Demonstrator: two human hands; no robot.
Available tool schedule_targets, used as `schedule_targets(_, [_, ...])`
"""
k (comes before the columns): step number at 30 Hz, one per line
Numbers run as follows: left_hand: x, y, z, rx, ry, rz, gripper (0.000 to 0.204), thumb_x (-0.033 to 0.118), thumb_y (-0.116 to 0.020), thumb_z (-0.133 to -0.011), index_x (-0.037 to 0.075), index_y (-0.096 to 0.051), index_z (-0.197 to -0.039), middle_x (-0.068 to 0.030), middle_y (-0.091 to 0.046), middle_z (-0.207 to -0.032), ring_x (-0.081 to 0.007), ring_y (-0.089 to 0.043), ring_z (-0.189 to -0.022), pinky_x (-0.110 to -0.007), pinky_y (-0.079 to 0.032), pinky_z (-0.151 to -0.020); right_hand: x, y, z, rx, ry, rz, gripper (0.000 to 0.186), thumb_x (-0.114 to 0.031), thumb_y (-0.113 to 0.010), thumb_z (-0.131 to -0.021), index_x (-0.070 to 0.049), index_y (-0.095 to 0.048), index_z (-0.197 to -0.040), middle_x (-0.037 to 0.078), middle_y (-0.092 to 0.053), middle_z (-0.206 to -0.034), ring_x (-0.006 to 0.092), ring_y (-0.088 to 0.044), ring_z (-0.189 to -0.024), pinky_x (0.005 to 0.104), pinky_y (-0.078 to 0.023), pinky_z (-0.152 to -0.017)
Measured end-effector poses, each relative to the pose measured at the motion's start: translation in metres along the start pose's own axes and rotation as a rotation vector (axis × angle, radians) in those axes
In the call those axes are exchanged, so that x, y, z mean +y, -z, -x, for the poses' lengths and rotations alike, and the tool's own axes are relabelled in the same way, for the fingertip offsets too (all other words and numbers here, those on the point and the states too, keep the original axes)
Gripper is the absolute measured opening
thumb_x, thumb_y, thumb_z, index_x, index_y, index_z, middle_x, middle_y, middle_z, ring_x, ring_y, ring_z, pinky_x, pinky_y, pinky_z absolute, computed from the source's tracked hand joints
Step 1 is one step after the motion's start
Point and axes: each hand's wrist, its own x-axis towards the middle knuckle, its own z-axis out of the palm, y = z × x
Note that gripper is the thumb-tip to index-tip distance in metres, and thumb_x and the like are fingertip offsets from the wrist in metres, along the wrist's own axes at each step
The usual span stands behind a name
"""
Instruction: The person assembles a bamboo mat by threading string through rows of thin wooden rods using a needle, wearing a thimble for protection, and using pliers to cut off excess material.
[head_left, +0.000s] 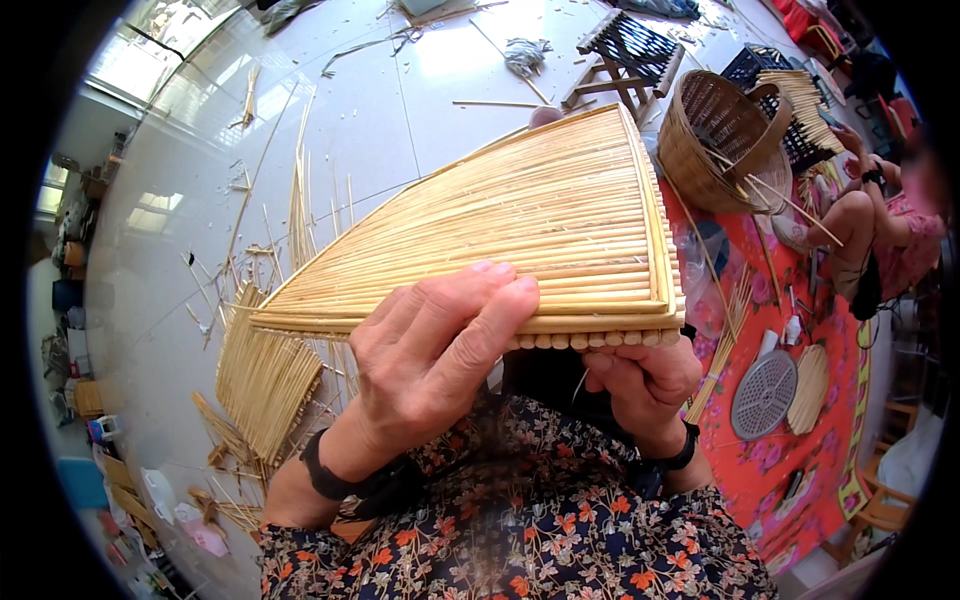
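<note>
1. The slatted panel (480,230) of straw-coloured stalks is held up in front of the person's body, above the pale floor (150,300), its blunt stalk ends showing below the near edge.
2. Of the two hands, the left hand (425,350) is mostly closed, fingers bent over the panel's near edge and gripping it.
3. The right hand (645,390) sits beneath the near right corner, its fingers curled in. A thin strand (579,384) shows beside its fingertips; whether it is pinched, one cannot tell.
4. A smaller slatted piece (265,375) lies to the left, among loose stalks.
5. On the right, a woven basket (690,165) stands near a low stool (640,50).
6. A grey perforated disc (765,395) rests on the red floral cloth (800,500), just beside an oval slatted piece (809,390).
7. Another person (905,220) sits at the far right.
</note>
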Motion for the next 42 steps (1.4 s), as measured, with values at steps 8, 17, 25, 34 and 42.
schedule_targets(8, [0.002, 0.001, 0.002, -0.015, -0.014, 0.0, 0.04, 0.006, -0.076, -0.079, 0.004, -0.072, -0.119, -0.0118, -0.074, -0.104, -0.0272, -0.075, -0.094, -0.034, -0.059, -0.073, 0.0, 0.0, 0.004, 0.017, -0.03, -0.002, 0.013, 0.002, -0.076, -0.085, 0.002, -0.078, -0.097, 0.005, -0.069, -0.067, 0.0146, -0.065, -0.057, 0.0283, -0.047, -0.054])
schedule_targets(17, [0.005, 0.004, 0.002, -0.019, -0.013, 0.012, 0.04, 0.006, -0.076, -0.079, 0.004, -0.072, -0.119, -0.0117, -0.074, -0.104, -0.0263, -0.074, -0.093, -0.034, -0.058, -0.072, -0.003, -0.005, 0.004, 0.04, -0.078, -0.041, 0.013, 0.004, -0.073, -0.087, 0.003, -0.077, -0.099, 0.005, -0.07, -0.068, 0.0137, -0.067, -0.059, 0.027, -0.05, -0.056])
schedule_targets(25, [0.009, 0.002, 0.004, -0.026, -0.018, 0.016, 0.04, 0.007, -0.076, -0.078, 0.003, -0.073, -0.118, -0.012, -0.074, -0.106, -0.0268, -0.074, -0.094, -0.035, -0.058, -0.073, -0.009, -0.009, 0.011, 0.097, -0.171, -0.113, 0.012, 0.004, -0.069, -0.092, 0.006, -0.075, -0.102, 0.006, -0.071, -0.068, 0.0111, -0.066, -0.059, 0.0247, -0.05, -0.053])
schedule_targets(34, [0.01, 0.0, 0.005, -0.036, -0.054, 0.006, 0.039, 0.007, -0.074, -0.08, 0.003, -0.073, -0.118, -0.0128, -0.074, -0.108, -0.0277, -0.074, -0.096, -0.034, -0.058, -0.075, -0.012, -0.008, 0.012, 0.093, -0.248, -0.209, 0.011, 0.006, -0.068, -0.092, 0.007, -0.073, -0.102, 0.007, -0.073, -0.073, 0.0128, -0.07, -0.062, 0.0242, -0.053, -0.056])
schedule_targets(42, [0.014, -0.006, 0.015, -0.031, -0.034, -0.019, 0.037, 0.007, -0.072, -0.082, 0.002, -0.072, -0.118, -0.0124, -0.075, -0.107, -0.0263, -0.075, -0.098, -0.032, -0.058, -0.075, -0.007, 0.005, 0.024, 0.001, -0.371, -0.374, 0.015, 0.004, -0.066, -0.096, 0.007, -0.069, -0.11, 0.01, -0.075, -0.084, 0.0143, -0.072, -0.07, 0.0242, -0.055, -0.061])
